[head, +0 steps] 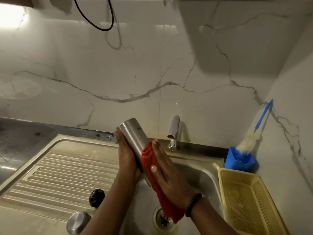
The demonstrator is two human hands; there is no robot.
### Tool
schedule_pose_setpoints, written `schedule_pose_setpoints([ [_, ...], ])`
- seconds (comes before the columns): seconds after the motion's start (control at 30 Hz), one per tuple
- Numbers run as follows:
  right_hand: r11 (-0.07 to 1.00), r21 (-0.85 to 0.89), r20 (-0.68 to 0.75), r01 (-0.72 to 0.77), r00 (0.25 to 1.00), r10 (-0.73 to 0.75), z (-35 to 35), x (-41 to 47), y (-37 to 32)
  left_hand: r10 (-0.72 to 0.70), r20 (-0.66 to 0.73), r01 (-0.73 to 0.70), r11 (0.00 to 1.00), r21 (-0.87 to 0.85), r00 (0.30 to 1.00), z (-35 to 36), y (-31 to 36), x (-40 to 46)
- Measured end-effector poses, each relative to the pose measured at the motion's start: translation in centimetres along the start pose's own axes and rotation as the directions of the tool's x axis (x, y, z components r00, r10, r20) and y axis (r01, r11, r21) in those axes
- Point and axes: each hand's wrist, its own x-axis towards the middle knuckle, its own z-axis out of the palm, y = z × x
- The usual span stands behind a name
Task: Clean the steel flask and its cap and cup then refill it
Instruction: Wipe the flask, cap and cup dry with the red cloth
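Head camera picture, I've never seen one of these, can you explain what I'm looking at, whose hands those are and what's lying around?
There is no machine here. One wide-angle camera worn on a person's head looks forward and down, so the two arms coming in from the bottom are that person's own.

The left hand holds a steel flask, tilted, over the sink. The right hand, with fairly straight fingers, presses a red cloth against the flask's side, as if wiping it.

On the ribbed draining board to the left lie a black cap and a steel cup. Behind the sink stands the tap. To the right are a yellow basket and a blue holder with a bottle brush in it. I see no water running.
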Motion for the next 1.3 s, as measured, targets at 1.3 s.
schedule_pose_setpoints([
  [1.3, 0.852, 0.505, -0.154, -0.138, 0.957, 0.246, -4.0, 5.0, -3.6, 0.073, 0.138, -0.106, 0.961, 0.256, 0.988, 4.4, 0.5, -1.8],
])
